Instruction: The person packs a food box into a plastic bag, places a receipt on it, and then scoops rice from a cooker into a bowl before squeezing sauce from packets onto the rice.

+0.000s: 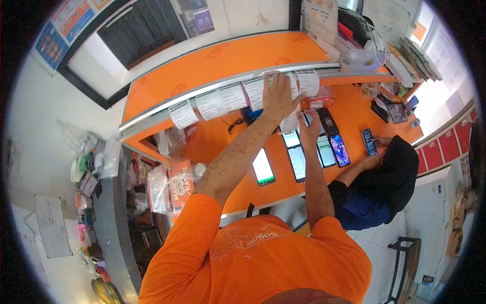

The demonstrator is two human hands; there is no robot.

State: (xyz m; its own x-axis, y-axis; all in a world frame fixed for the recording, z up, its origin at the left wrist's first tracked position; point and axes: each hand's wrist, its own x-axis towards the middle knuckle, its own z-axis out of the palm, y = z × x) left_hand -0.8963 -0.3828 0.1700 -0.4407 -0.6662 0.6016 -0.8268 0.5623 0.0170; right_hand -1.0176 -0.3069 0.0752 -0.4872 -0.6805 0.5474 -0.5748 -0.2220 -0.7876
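A row of printed paper slips hangs along the shelf's front edge. My left hand lies over the slips right of the row's middle, fingers stretched flat against the paper. Just below it, my right hand has bent fingers close to a crumpled whitish piece; what lies between the fingertips is hidden. Under and around my right forearm are several phones: one with a bright white screen, one with a list on screen, one with a greenish screen and one with a colourful screen.
An orange shelf spans the back above the orange desk. At right sits a person in dark clothing, holding a phone. Plastic-wrapped packages lie at left; a clear bin with cables stands at the shelf's right end.
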